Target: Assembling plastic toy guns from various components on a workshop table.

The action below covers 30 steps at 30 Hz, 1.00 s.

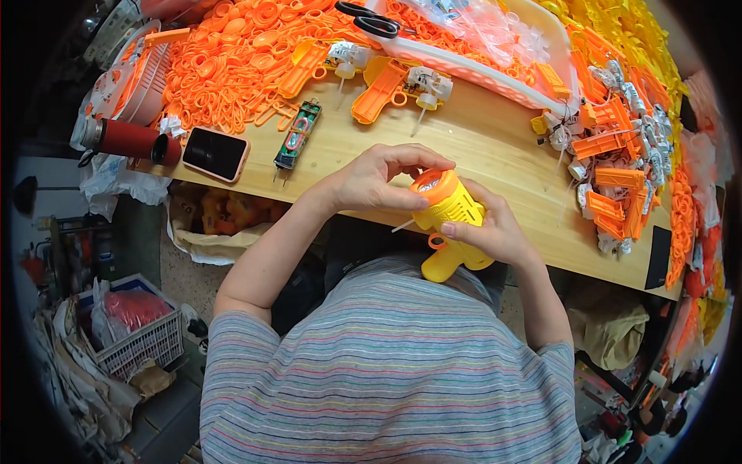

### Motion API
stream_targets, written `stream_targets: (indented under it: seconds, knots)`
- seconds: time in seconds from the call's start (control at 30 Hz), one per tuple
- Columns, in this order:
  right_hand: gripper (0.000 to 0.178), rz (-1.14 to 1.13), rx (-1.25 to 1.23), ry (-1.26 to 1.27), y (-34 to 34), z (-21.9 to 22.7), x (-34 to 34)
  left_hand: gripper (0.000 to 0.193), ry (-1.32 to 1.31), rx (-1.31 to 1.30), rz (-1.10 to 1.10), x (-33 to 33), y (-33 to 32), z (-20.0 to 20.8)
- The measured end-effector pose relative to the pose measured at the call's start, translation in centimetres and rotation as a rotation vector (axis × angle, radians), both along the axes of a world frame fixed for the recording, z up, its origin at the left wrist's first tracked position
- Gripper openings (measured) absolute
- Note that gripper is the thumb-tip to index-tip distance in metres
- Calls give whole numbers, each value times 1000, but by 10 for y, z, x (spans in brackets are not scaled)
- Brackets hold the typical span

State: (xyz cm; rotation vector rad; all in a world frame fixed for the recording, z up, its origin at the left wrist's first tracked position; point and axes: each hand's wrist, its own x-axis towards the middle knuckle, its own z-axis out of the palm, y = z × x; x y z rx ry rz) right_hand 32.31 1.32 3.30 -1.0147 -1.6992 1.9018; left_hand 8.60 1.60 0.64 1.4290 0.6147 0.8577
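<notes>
A striped shirt (386, 363) lies nearest the camera. Just beyond it, between the two hands and above the table's near edge, is a yellow toy gun (461, 210), its grip pointing back toward the shirt. An orange ring (430, 182) caps the front end. The left hand (371, 182) pinches this ring, thumb on the near side and forefinger curled over the far side. The right hand (501, 230) wraps the yellow body, its thumb pressed along the side; its other fingers are mostly hidden. A thin pale stick (403, 226) shows just below the left thumb.

Ahead of the hands, on the wooden table (495, 147), lies an open orange-and-yellow gun half (382, 89) with a white mechanism; a similar gun half (307, 68) sits farther left. To the left of the left hand lie a slim green device (298, 133), a phone (216, 154) and a red flask (127, 141). Farther ahead are heaped orange parts (224, 69) and a white tray (479, 80). Right of the right hand, orange pieces and white mechanisms (622, 182) are piled together.
</notes>
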Motion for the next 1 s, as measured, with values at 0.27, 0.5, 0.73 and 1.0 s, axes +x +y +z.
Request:
stream_targets:
  seconds: [0.27, 0.5, 0.73, 1.0]
  knots:
    - [60, 22, 40, -88, -8, -13, -11, 21, -115, -545, 316, 46, -12, -13]
    - [58, 184, -78, -104, -6, -11, -8, 33, -156, -187, 115, 37, -29, -23]
    - [56, 215, -58, -52, -6, -15, -14, 40, -94, -7, 108, 31, -37, -24]
    - [48, 190, 248, -146, -19, -13, -14, 39, -155, 53, 204, 40, -44, -27]
